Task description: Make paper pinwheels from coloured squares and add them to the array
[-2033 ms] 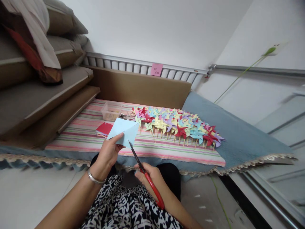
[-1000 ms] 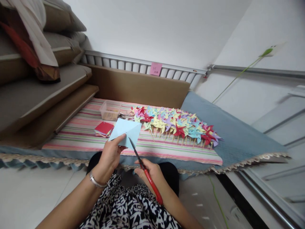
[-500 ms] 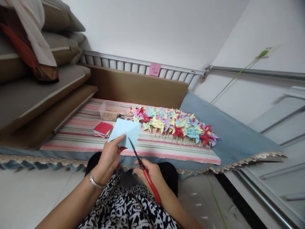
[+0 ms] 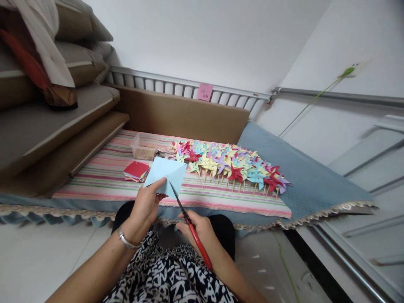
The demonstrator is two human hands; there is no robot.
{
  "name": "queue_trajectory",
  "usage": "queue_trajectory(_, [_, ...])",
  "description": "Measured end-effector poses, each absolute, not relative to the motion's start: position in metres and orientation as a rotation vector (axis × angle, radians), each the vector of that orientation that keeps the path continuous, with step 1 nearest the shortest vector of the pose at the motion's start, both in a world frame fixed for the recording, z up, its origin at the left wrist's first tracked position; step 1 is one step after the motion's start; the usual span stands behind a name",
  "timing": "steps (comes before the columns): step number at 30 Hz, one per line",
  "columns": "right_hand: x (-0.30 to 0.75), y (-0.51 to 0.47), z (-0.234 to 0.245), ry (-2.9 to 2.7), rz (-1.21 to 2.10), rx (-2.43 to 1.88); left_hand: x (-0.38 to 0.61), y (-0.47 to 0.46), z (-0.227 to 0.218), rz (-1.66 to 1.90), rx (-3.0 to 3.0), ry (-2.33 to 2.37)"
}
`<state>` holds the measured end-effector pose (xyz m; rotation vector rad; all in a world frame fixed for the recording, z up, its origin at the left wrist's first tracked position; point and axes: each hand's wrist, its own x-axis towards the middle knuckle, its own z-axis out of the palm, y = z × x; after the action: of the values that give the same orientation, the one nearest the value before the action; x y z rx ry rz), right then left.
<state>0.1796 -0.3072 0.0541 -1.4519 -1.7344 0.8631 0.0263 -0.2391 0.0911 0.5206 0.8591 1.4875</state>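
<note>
A square of light blue paper (image 4: 172, 168) is pinched at its near corner by my left hand (image 4: 147, 206), thumb on top and fingers beneath. My right hand (image 4: 202, 229) is closed around the red handles of a pair of scissors (image 4: 197, 242). The dark blades lie over the paper's near right side, their tip close to its centre. A faint line runs from the centre towards the paper's right corner. Just left of the paper rests a stack of coloured paper squares (image 4: 136, 170), red on top. Rows of paper pinwheels (image 4: 236, 172) on thin sticks lie to the right.
A clear plastic box (image 4: 144, 147) with thin sticks stands behind the paper stack on a striped cloth (image 4: 104, 168). A brown board (image 4: 176, 115) leans at the back, against a radiator (image 4: 158, 85) bearing a pink note (image 4: 205, 91). Cushions (image 4: 72, 105) are piled at the left.
</note>
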Motion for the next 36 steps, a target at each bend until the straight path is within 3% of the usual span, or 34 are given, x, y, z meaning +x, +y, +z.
queue_trajectory(7, [0.197, -0.307, 0.031, -1.922, 0.738, -1.445, 0.004, -0.221, 0.092, 1.558, 0.541, 0.891])
queue_trajectory(12, [0.222, -0.302, 0.004, -1.696, 0.913, -1.534, -0.013, -0.215, 0.1, 1.425, 0.614, 0.936])
queue_trajectory(18, [0.22, -0.278, 0.051, -1.247, 1.087, -1.207, 0.0, -0.226, 0.098, 1.116, 0.788, 0.991])
queue_trajectory(23, [0.202, -0.258, 0.087, -1.237, 1.129, -1.032, 0.011, -0.232, 0.088, 0.979, 0.902, 0.978])
queue_trajectory(36, [0.172, -0.256, 0.07, -1.005, 0.951, -0.948, 0.033, -0.247, 0.072, 1.189, 0.581, 0.68])
